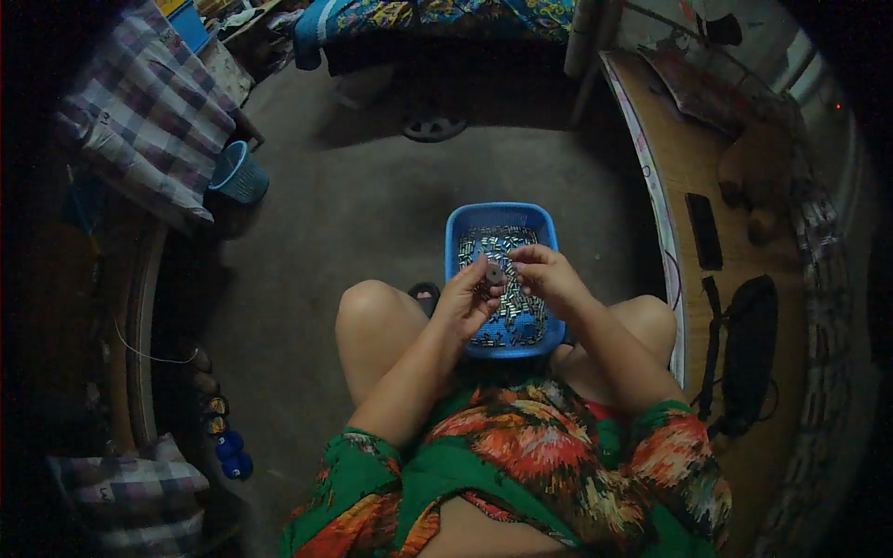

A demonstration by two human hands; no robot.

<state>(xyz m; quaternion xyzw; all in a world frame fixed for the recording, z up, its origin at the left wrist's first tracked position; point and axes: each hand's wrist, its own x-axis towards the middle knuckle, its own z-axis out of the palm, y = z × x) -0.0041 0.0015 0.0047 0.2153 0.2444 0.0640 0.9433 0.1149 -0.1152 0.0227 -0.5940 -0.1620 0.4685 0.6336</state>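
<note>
Over a blue plastic basket [449, 242], my left hand [462, 296] is closed round a small, dark grey round metal part [494, 273] with what looks like a hole in its middle. Just to the right of that part is my right hand [549, 277], its thumb and fingertips pressed together. Whatever sits between those fingertips is too small to make out. Below both hands, many short shiny metal cylinders [496, 240] lie loose across the basket's bottom.
The basket stands between my knees. To the right runs a wooden bench [744, 344] with a dark phone [704, 231] and a black bag [747, 353]. A light-blue bin [240, 175] stands left, beside checked cloth [158, 121]. A dark round base [433, 127] rests farther off on the floor.
</note>
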